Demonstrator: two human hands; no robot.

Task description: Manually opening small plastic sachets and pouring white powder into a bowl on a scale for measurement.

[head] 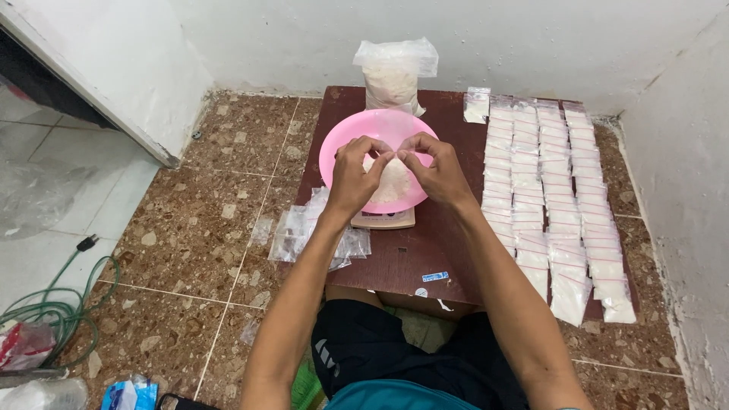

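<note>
My left hand and my right hand meet over a pink bowl of white powder. Between the fingertips of both hands I pinch a small clear plastic bag, just above the powder. The bowl rests on a small scale on a low dark-brown table.
A large clear bag of white powder stands behind the bowl. Several rows of small filled bags cover the table's right side. A pile of small clear bags lies at the table's left edge. A green cable lies on the floor at left.
</note>
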